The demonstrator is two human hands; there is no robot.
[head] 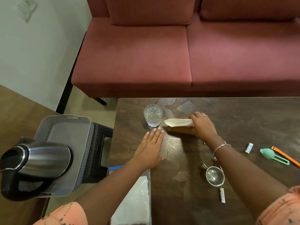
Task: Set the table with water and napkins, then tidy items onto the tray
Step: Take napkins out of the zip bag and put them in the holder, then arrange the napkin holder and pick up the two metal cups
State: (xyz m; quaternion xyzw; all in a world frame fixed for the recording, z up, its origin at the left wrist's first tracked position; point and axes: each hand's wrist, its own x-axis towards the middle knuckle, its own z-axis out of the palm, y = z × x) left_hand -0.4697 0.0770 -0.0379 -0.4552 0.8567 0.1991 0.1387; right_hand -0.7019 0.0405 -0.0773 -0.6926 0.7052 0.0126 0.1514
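A clear glass of water (152, 115) stands near the far left corner of the dark wooden table (243, 120). Just right of it lies a brown napkin holder (178, 129) with a white napkin (177, 122) sticking out toward the glass. My right hand (202, 125) grips the holder's right end. My left hand (151, 146) lies flat on the table, fingers together, fingertips just short of the glass. A grey plastic tray (68, 132) rests on a dark stool left of the table, and a steel kettle (37, 159) with a black handle stands on it.
A metal strainer (214, 175), two small white tubes (249, 148) (222, 194), a teal scoop (272, 155) and an orange stick (285, 155) lie on the table's right part. A clear plastic bag (136, 200) lies at the near left edge. A red sofa (178, 54) stands beyond.
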